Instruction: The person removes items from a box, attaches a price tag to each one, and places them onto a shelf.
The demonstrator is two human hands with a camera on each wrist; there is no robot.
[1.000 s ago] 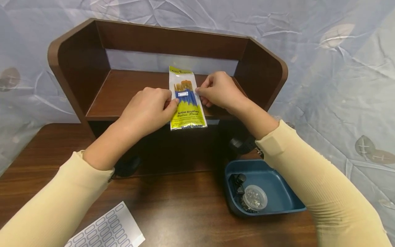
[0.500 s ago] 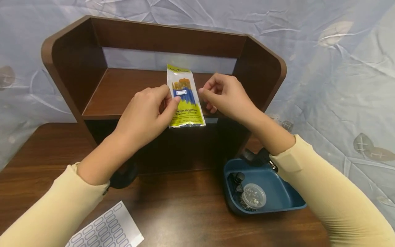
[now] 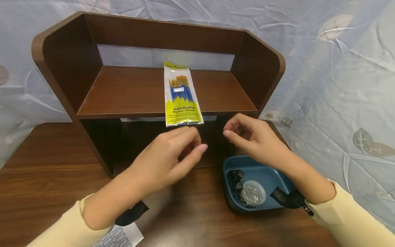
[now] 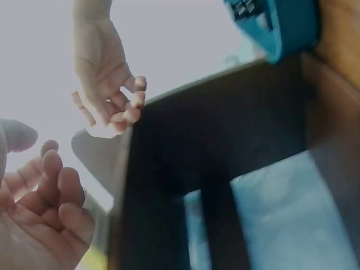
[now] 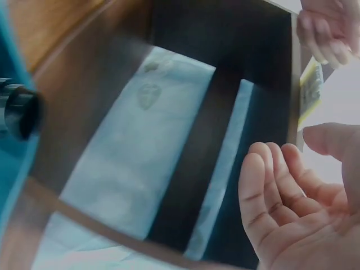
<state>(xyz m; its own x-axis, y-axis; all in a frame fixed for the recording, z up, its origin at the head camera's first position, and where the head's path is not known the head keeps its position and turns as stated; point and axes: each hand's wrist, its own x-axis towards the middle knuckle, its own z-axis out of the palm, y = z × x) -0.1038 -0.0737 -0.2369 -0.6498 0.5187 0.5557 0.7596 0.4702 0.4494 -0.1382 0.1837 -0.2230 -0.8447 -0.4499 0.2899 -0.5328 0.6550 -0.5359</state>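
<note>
A flat packet of artist brushes [image 3: 182,103], yellow-green and clear with a small white label stuck on it, lies on the upper shelf [image 3: 132,92], its near end jutting past the front edge. My left hand [image 3: 172,157] hovers below and in front of the packet, fingers loosely bent with nothing between them. To its right, my right hand [image 3: 250,137] hangs in front of the shelf unit, thumb and fingers apart and holding nothing. In the right wrist view the right palm [image 5: 304,208] is bare, and a yellow edge of the packet [image 5: 310,93] shows beyond it.
A blue bin [image 3: 274,171] stands on the table at the right, under my right forearm. Inside are a round clear-lidded tub [image 3: 253,193] and a small black object [image 3: 237,176]. A sheet of blank labels [image 3: 118,237] lies at the front left, partly covered by my left wrist.
Both hands have come away from the brush packet, moving down and toward me; the right also went rightward. The packet stays on the shelf.
</note>
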